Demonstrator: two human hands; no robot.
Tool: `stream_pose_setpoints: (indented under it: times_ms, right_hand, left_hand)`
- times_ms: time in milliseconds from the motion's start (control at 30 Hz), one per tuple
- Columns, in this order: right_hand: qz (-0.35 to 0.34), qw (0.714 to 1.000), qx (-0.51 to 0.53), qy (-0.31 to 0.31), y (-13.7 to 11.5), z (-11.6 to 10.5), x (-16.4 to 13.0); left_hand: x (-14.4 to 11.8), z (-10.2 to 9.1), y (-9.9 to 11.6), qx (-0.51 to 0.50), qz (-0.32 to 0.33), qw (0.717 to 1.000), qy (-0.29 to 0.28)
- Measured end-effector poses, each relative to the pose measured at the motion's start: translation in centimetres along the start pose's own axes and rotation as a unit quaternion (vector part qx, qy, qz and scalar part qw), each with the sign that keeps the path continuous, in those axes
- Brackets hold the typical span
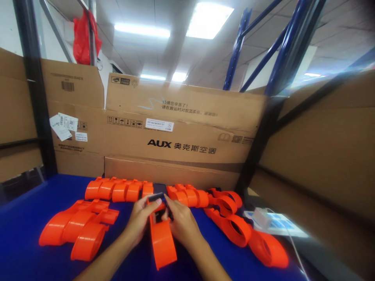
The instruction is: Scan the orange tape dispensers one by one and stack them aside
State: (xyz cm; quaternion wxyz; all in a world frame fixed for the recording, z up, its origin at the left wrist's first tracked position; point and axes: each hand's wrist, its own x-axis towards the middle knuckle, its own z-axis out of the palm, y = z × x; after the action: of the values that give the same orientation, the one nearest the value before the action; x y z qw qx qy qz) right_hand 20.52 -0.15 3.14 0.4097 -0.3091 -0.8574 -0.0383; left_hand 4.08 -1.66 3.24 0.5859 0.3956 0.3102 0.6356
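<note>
Setting: blue table (23,234) walled by stacked cardboard boxes (181,132), under ceiling lights and blue racking.
Left grip: the left hand (140,219) is closed on the upper end of an orange tape dispenser (162,242), thumb and fingers pinching a small black part (155,198) at its top.
Right grip: the right hand (181,220) is wrapped over the same dispenser's upper right side; its fingertips meet the left hand's at the black part.
Dispenser: lies on the table between both forearms, round end toward the person.
Left of hands: a pile of orange dispensers (76,230), near but apart.
Behind hands: a row of orange dispensers (123,190) along the box wall.
Right of hands: more orange dispensers (243,230) in a line toward the table edge.
Far right: a white charger (261,217) with a cable, resting on a flat device (281,226).
</note>
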Motion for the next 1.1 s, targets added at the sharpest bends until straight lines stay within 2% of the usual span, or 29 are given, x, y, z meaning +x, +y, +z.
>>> stream_pose_setpoints:
  times_ms: [467,700,900,1100]
  right_hand:
    - [-0.013,1.0,-0.012,-0.012,-0.7,0.0,-0.3]
    - [-0.042,0.999,0.007,0.011,-0.1,-0.8,0.0]
    - [-0.022,0.999,0.003,0.049,0.1,-1.6,0.2]
    - [-0.006,0.998,0.019,0.064,-0.1,-1.3,0.0]
  left_hand:
    - [0.1,-0.5,-0.1,0.044,-0.017,0.999,-0.008]
    - [0.1,-0.6,-0.1,0.061,0.005,0.998,-0.014]
    - [-0.1,-0.7,-0.5,0.104,0.038,0.993,-0.037]
    - [0.0,-0.8,-0.6,0.147,0.063,0.985,-0.057]
